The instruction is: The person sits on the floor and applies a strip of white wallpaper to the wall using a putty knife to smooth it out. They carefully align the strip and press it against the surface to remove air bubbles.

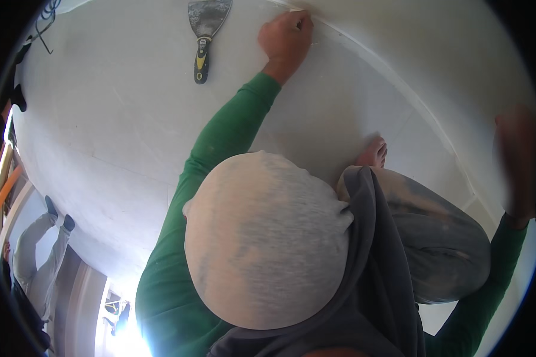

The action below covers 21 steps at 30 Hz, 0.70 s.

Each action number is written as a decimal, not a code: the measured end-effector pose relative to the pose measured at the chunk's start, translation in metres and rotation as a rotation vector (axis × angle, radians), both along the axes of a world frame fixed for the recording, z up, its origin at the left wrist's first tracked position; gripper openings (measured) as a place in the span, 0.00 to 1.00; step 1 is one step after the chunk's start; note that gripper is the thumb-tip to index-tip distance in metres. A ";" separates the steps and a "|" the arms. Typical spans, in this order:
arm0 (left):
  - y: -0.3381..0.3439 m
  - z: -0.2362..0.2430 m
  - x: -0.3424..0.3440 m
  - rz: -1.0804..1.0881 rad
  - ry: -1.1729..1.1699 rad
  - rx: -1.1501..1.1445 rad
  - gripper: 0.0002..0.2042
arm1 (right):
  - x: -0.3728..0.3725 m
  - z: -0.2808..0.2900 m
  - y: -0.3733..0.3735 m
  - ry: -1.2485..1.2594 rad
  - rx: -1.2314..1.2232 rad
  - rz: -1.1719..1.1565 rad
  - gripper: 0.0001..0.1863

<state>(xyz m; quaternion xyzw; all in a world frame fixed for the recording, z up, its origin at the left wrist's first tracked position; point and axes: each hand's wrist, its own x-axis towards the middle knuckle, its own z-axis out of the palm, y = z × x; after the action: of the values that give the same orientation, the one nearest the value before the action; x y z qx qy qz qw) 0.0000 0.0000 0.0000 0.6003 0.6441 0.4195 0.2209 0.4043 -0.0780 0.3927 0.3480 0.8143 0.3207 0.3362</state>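
Left hand (286, 38): curled into a fist beside the pale curving seam (399, 85)
Right hand (518, 160): blurred (its grip cannot be told)
Scraper (203, 41): 1 flared, mottled metal blade

left: co-worker's pale trouser legs (49, 262) | orange bar (5, 195) | upper left: bent wire (40, 35)

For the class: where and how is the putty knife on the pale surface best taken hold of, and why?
Probably by its black-and-yellow handle, coming from above and the near side, with the grip closing across its long edges. The handle is narrow and points nearward, while the broad, flat metal blade flares away and offers little to wrap around.
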 end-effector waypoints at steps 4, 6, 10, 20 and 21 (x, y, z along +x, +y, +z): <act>-0.002 0.002 0.005 -0.008 -0.025 0.006 0.07 | -0.014 0.003 0.006 0.027 0.003 0.062 0.23; -0.003 0.003 0.007 -0.007 -0.049 -0.009 0.07 | -0.018 0.003 0.008 0.127 -0.057 0.024 0.22; -0.007 0.013 0.013 -0.004 -0.108 -0.071 0.07 | -0.023 0.002 0.008 0.252 -0.094 -0.003 0.22; -0.019 0.024 0.031 -0.056 -0.269 -0.071 0.08 | -0.044 0.013 0.007 0.253 -0.100 0.061 0.23; -0.019 0.026 0.029 -0.053 -0.263 -0.086 0.08 | -0.043 0.008 0.010 0.266 -0.097 0.074 0.23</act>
<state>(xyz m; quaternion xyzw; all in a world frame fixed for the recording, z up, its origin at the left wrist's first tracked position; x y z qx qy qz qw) 0.0291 -0.0188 0.0262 0.5468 0.6109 0.4607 0.3399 0.3617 -0.0683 0.4010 0.3405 0.8784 0.2442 0.2297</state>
